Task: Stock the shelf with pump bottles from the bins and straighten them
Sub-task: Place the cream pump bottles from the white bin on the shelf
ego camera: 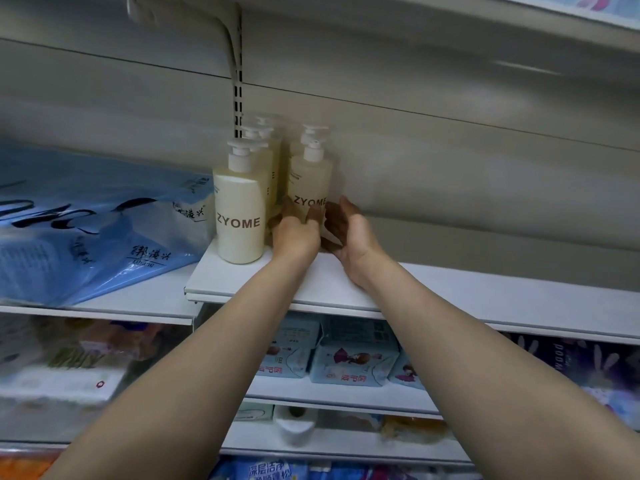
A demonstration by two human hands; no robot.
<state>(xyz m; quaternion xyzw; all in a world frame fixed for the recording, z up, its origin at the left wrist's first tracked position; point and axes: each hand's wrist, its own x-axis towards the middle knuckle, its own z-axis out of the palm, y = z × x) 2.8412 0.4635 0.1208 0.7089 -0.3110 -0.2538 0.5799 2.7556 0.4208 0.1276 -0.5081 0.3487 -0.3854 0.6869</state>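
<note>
Several cream pump bottles marked ZYOME stand in two rows at the left end of a white shelf (450,289). The front bottle of the left row (239,216) stands upright near the shelf's front. Both hands hold the base of the front bottle of the right row (310,181). My left hand (294,230) grips its front and left side. My right hand (346,233) cups its right side. More bottles (266,140) stand behind, partly hidden.
A blue plastic pack of tissue (86,223) lies on the neighbouring shelf to the left. The shelf to the right of the bottles is bare up to the grey back panel. Lower shelves hold packaged goods (346,355). Another shelf hangs overhead.
</note>
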